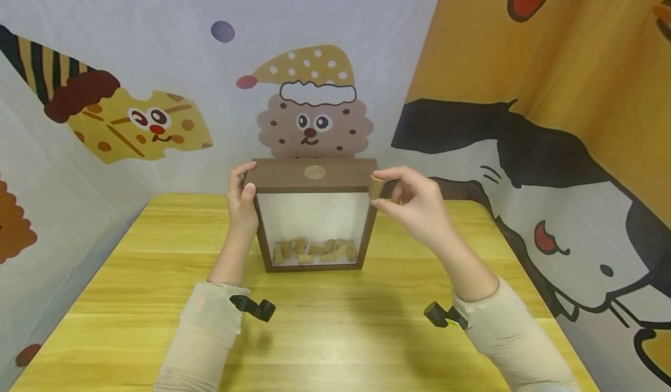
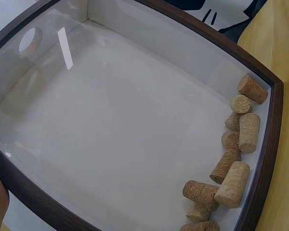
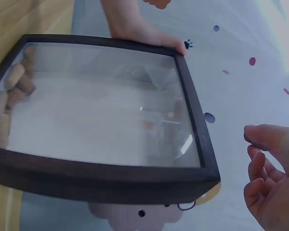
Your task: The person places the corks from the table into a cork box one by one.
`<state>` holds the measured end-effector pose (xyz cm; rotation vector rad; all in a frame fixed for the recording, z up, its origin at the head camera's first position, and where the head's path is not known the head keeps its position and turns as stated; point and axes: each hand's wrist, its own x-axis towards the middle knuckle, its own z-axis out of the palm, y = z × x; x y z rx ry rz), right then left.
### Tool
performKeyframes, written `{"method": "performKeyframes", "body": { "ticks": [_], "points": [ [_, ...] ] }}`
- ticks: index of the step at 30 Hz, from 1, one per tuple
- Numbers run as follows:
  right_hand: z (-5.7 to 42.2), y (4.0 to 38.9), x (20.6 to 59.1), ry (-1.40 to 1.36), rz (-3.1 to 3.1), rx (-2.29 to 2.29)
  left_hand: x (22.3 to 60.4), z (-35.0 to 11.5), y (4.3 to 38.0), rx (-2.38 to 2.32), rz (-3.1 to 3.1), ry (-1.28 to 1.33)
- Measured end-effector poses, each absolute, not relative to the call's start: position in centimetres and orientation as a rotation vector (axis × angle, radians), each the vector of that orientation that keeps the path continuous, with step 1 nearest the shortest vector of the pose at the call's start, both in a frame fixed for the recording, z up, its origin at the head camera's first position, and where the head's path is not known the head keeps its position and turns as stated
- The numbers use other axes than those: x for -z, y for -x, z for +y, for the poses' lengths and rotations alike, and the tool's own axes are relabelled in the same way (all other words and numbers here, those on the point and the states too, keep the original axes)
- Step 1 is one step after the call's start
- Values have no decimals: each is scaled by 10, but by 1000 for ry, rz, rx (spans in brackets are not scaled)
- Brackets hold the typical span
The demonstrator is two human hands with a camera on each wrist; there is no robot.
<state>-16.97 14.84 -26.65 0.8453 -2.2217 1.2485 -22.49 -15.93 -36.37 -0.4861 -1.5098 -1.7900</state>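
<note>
A brown-framed shadow box (image 1: 314, 175) with a clear front stands upright on the table, a round hole in its top face. Several corks (image 1: 314, 251) lie along its bottom; the left wrist view shows those corks (image 2: 232, 185) close up. My left hand (image 1: 242, 205) holds the box by its upper left corner, thumb on the front edge. Between thumb and forefinger of my right hand (image 1: 414, 200) is a single cork (image 1: 375, 187), beside the box's upper right corner. In the right wrist view that cork (image 3: 254, 141) is mostly hidden by the fingers.
The box rests on a wood-grain table (image 1: 325, 334). Behind it hangs a cloth backdrop (image 1: 173, 42) with cartoon figures, which continues along the right side. A small black camera is strapped to each wrist.
</note>
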Motion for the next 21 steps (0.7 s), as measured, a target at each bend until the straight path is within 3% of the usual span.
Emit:
{"method": "performKeyframes", "body": {
  "ticks": [21],
  "points": [
    [86,221,245,-925,-2356,-1191,366,-160,227,1763,-1497,502]
  ]
}}
